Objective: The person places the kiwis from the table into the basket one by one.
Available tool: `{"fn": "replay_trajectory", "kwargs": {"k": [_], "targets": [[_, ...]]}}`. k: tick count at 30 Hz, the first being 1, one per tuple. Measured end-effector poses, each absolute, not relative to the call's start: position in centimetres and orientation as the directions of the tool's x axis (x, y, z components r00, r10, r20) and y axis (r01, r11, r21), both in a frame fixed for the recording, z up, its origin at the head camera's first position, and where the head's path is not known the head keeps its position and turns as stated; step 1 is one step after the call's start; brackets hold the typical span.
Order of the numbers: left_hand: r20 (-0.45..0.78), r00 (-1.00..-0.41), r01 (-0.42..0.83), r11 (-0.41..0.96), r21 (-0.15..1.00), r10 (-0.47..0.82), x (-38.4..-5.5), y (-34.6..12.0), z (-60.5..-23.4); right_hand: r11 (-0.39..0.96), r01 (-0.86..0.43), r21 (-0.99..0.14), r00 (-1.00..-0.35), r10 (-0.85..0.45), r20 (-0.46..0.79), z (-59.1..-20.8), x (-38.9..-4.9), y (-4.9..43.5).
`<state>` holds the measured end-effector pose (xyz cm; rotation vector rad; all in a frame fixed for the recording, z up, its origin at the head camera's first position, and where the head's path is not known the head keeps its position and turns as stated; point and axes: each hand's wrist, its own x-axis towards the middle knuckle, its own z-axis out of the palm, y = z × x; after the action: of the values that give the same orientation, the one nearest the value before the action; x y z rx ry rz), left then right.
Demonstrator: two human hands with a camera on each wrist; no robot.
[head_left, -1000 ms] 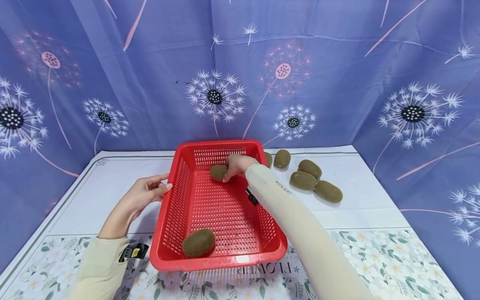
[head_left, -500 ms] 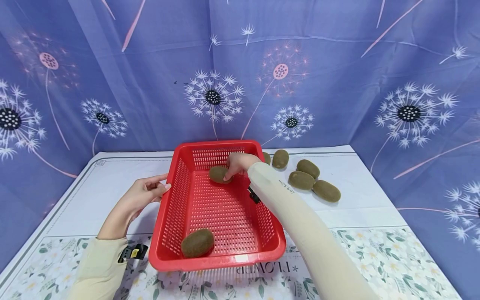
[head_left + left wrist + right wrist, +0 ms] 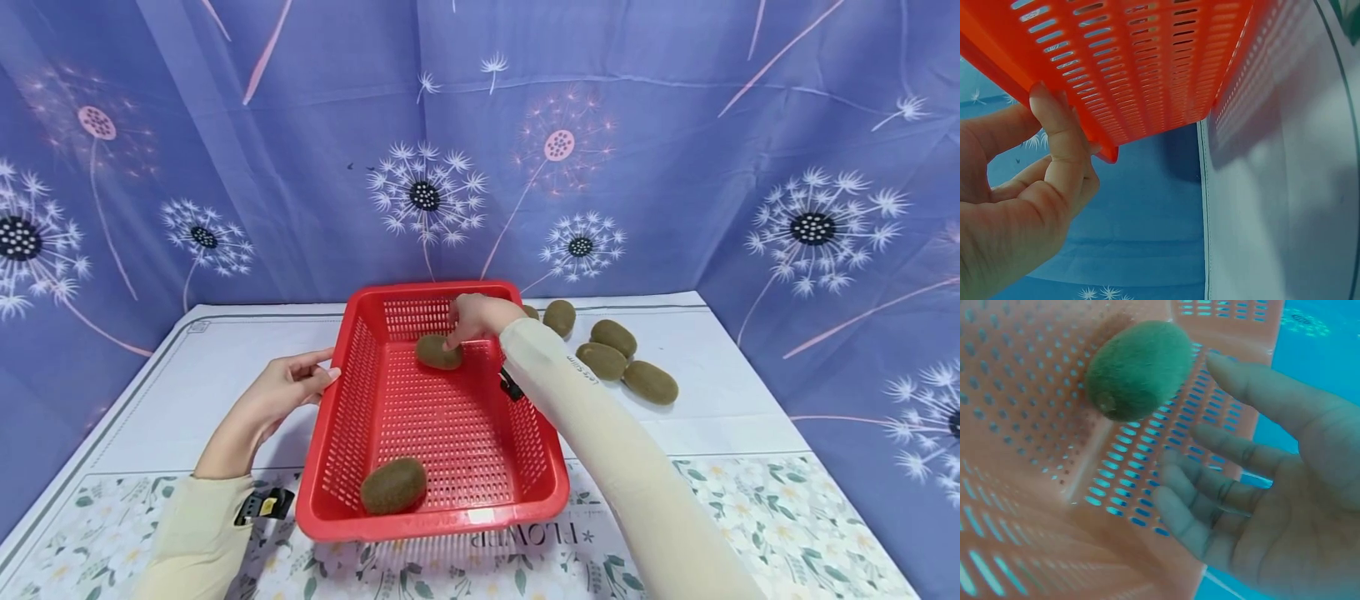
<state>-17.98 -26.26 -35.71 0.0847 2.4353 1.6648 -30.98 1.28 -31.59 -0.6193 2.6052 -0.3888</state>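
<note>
A red plastic basket (image 3: 442, 433) with slotted walls stands in front of me. My left hand (image 3: 288, 387) grips its left rim between thumb and fingers, also seen from below in the left wrist view. One brown kiwi (image 3: 437, 352) lies at the far end of the basket floor. Just above and right of it is my right hand (image 3: 480, 318). In the right wrist view those fingers are spread and relaxed, with a gap between them and the kiwi (image 3: 1141, 370). A second kiwi (image 3: 393, 486) lies in the basket's near left corner.
Several kiwis lie on the white tabletop right of the basket, among them a front one (image 3: 651, 382) and a back one (image 3: 559, 317). Another is partly hidden behind the basket's right rim. A blue dandelion-print curtain (image 3: 337, 125) hangs behind the table.
My right hand has let go of the far kiwi and risen slightly off it. That kiwi now rests on the basket floor. The left hand keeps its grip on the rim.
</note>
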Motion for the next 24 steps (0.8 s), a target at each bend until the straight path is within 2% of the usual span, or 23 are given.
{"fn": "replay_trajectory", "kwargs": {"k": [6,15,24], "targets": [[-0.117,-0.982,-0.055,0.370,0.927,0.148,-17.9,-26.3,-35.7,0.815,-0.465,-0.346,-0.786,-0.560,-0.263,-30.3,-30.6,1.5],[-0.127,-0.981,-0.065,0.363,0.930,0.149,-18.0,-26.2,-35.9,0.624,-0.576,-0.528,-0.709,-0.703,-0.059,-29.1,-29.9,4.7],[-0.122,-0.982,-0.062,0.358,0.931,0.147,-18.0,-26.3,-35.9,0.606,-0.565,-0.560,-0.758,-0.649,0.064,-27.1,-28.8,10.3]]}}
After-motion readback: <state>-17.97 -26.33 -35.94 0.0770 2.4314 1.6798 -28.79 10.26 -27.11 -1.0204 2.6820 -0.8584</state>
